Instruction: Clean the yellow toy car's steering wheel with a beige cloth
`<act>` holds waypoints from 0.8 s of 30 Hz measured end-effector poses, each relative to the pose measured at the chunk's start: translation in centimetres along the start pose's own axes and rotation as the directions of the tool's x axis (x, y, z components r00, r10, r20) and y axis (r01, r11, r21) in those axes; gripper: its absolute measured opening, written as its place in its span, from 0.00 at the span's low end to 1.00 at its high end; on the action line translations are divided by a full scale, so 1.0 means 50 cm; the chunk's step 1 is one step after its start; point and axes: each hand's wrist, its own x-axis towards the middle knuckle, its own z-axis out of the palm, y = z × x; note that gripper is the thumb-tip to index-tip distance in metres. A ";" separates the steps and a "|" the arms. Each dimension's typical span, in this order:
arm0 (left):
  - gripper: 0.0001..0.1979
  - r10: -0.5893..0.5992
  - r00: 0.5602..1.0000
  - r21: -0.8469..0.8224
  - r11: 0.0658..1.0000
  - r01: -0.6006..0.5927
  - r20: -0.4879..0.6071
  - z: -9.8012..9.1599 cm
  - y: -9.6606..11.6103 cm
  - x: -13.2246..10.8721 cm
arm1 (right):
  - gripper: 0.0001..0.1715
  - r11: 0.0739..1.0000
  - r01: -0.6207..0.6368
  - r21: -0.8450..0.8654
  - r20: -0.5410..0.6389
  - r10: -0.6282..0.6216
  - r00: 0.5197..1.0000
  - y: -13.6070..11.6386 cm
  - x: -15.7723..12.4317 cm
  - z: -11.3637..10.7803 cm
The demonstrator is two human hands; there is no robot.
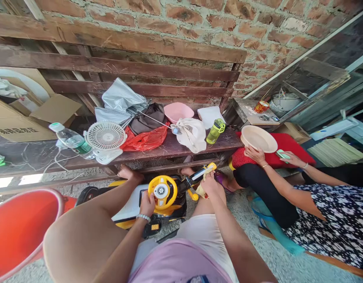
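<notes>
A yellow and black toy ride-on car [166, 204] stands on the ground between my knees. My left hand [147, 204], with a bead bracelet at the wrist, grips the left rim of its yellow steering wheel [163, 191]. My right hand [210, 184] is closed on a pale yellow cloth [205, 177] pressed against the car's black and yellow handlebar piece [196, 177]. My bare feet rest under the bench.
A wooden bench [175, 147] holds a white fan [105, 136], water bottle [71, 140], red bag, pink bowl [178, 111] and green bottle [215, 131]. At the right another person sits holding a beige bowl [258, 138]. An orange bucket [21, 228] stands at the left.
</notes>
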 end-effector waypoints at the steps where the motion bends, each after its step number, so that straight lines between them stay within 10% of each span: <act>1: 0.08 0.001 1.000 -0.004 1.000 -0.001 0.006 0.000 -0.003 0.001 | 0.37 0.999 -0.023 -0.049 0.036 0.025 0.999 -0.011 -0.005 -0.001; 8: 0.07 0.047 0.997 0.045 0.998 -0.045 -0.056 0.005 -0.014 0.009 | 0.33 0.955 0.295 -0.035 0.271 -0.275 0.922 -0.016 -0.077 -0.019; 13: 0.09 0.041 0.999 0.009 0.999 -0.041 -0.020 0.005 -0.019 0.013 | 0.36 0.905 0.404 0.130 0.212 -0.424 0.880 0.002 -0.111 -0.007; 24: 0.18 0.051 0.999 -0.038 0.998 -0.051 0.012 -0.002 -0.019 0.000 | 0.35 0.916 0.259 -0.308 0.232 -0.191 0.954 -0.018 -0.060 -0.011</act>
